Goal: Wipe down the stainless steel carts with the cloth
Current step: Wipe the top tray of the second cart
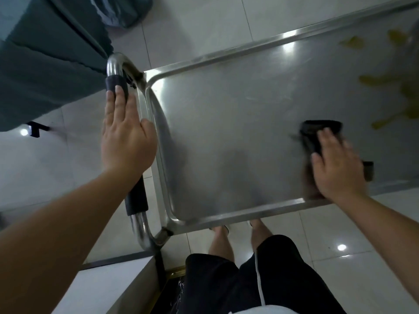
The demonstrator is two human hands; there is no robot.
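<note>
A stainless steel cart (238, 137) fills the middle of the view, its flat top tray dull grey with a raised, rounded rim that catches bright glints along the far edge. Faint streaks show across the metal, and yellowish smears (385, 87) mark the far right part of the tray. At the left end a curved steel handle (133, 155) with a black foam sleeve stands just beside the tray. The left hand (127, 134) rests on this handle, fingers straight and together, not wrapped round it. The right hand (337, 164) lies flat, fingers extended, pressing a dark cloth (317, 132) against the tray near its near right edge; the cloth shows beyond the fingertips and is blurred. Pale floor tiles (204, 23) surround the cart, and a grey-green fabric (45, 60) hangs at the far left.
</note>
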